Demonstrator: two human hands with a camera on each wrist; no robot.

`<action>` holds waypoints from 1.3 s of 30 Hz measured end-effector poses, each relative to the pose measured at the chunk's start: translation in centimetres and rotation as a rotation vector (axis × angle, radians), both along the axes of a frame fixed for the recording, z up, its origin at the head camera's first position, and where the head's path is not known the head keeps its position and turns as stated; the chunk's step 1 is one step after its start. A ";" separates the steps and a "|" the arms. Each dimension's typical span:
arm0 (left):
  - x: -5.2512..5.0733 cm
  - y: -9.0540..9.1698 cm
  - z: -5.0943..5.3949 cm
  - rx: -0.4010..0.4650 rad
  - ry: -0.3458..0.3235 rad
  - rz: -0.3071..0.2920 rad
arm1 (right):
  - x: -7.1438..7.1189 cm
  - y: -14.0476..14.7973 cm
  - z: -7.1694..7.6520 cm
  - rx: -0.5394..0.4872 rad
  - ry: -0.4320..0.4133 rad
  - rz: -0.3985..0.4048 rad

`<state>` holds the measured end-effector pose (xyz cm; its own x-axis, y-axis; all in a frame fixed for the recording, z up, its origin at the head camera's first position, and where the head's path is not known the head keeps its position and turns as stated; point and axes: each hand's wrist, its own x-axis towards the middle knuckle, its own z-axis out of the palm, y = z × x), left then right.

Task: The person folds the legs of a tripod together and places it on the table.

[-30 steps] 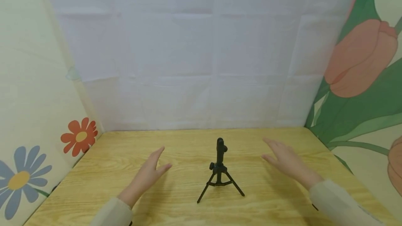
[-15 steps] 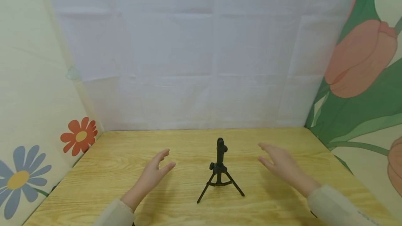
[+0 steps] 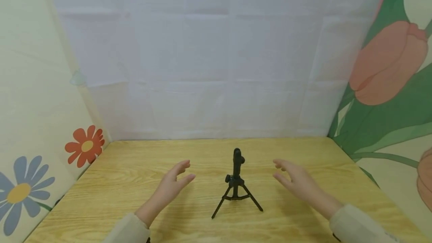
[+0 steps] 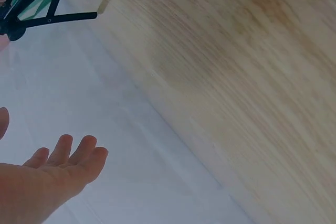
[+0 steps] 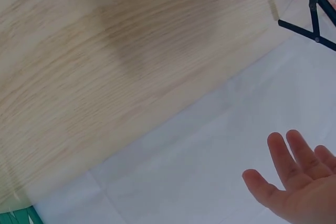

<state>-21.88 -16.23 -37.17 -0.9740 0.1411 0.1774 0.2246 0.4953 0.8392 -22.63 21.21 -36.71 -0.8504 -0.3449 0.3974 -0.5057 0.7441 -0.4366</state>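
Note:
A small black tripod stands upright on its spread legs near the middle of the wooden table. To its left, my left hand hovers above the tabletop, fingers loosely extended and thumb apart, touching nothing. On the other side my right hand is held in much the same way, also apart from the tripod. The left wrist view shows part of the tripod at the upper left, beyond my relaxed fingers. In the right wrist view, one tripod leg reaches in at the upper right, away from my spread fingers.
The wood-grain table runs back to a creased white cloth. Flower-printed panels flank it, with a red flower on the left and a pink tulip on the right.
Both hands have moved inward toward the tripod, the left one rightward and the right one leftward. Their fingers have bent slightly more. The tripod has stayed where it was.

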 end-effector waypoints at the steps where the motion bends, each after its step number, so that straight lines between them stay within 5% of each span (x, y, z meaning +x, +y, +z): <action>1: 0.0 0.1 0.0 0.004 0.000 -0.002 | 0.1 -0.1 0.0 -0.011 -0.003 -0.001; 10: 0.1 1.3 0.5 0.051 0.014 -0.029 | 0.5 -0.9 -0.4 -0.113 -0.024 0.018; 27: 0.3 3.2 1.4 0.129 0.036 -0.105 | 1.0 -2.5 -1.1 -0.270 -0.199 0.119; 39: -0.1 5.0 1.8 0.196 0.007 -0.186 | 1.5 -3.5 -1.7 -0.304 -0.182 0.186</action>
<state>-21.96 -11.20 -35.40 -0.9332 0.2795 0.2258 0.3027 0.2732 0.9131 -21.09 17.69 -38.44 -0.8503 -0.3898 0.3536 -0.5139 0.4700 -0.7177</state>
